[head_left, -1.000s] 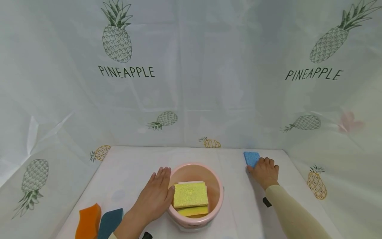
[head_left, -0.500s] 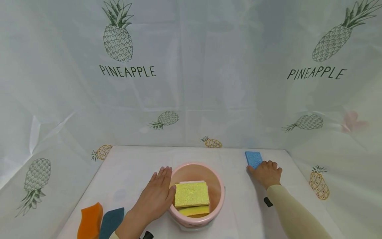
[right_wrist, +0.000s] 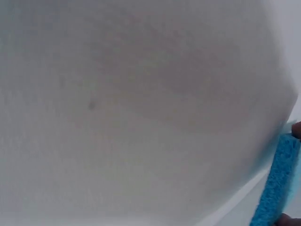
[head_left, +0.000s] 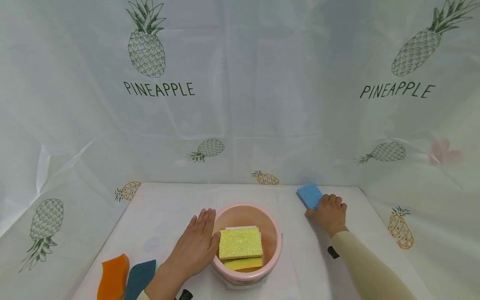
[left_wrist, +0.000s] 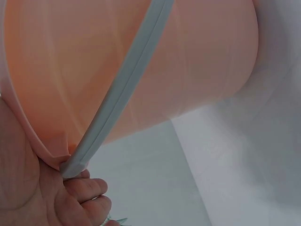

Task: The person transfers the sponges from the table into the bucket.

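Note:
A pink bucket (head_left: 278, 239) stands in the middle of the table, with a stack of yellow sponges (head_left: 240, 243) in it. My left hand (head_left: 195, 246) rests against the bucket's left rim, its fingers straight and its thumb at the edge. In the left wrist view, the palm meets the rim beside the end of a grey handle (left_wrist: 120, 89). At the back right, my right hand (head_left: 330, 213) pinches a blue sponge (head_left: 309, 196) by its near side, tilted off the table. In the right wrist view, the sponge (right_wrist: 278, 183) shows between two fingertips.
An orange sponge (head_left: 113, 277) and a dark teal sponge (head_left: 140, 279) lie at the front left, beside the left forearm. The white table (head_left: 180, 196) is bordered by a hanging pineapple-print sheet (head_left: 285, 104) at the back and sides.
My right hand has lifted and tilted the blue sponge, which lay flat on the table before, and shifted slightly to the left. The left hand and the bucket have stayed put.

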Motion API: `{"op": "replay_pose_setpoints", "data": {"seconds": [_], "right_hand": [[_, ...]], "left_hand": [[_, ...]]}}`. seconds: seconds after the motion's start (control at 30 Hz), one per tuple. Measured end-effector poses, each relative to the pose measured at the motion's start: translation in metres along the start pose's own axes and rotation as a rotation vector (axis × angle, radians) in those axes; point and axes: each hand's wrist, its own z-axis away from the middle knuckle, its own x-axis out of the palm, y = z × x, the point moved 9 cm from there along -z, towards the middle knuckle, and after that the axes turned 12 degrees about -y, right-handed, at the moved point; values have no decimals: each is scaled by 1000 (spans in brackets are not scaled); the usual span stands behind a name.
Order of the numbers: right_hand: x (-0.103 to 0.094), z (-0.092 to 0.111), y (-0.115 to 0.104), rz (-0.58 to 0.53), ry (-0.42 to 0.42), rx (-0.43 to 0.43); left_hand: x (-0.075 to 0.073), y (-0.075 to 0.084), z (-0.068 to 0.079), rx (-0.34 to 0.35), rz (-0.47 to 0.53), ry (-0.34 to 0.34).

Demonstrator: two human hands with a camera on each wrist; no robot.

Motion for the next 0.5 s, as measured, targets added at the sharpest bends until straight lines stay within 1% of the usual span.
{"op": "replay_pose_setpoints", "data": {"seconds": [0.13, 0.23, 0.33, 0.5], "right_hand": [[-8, 1, -15, 56, 85, -70], [-11, 3, -23, 82, 124, -117], [-15, 5, -29, 95, 147, -146], [-19, 8, -34, 104, 160, -169]], "left_hand": [[-1, 0, 0, 2, 0, 5], [-2, 0, 0, 5, -3, 12], [-2, 0, 0, 7, -6, 13], [-1, 0, -1, 9, -12, 10]]}}
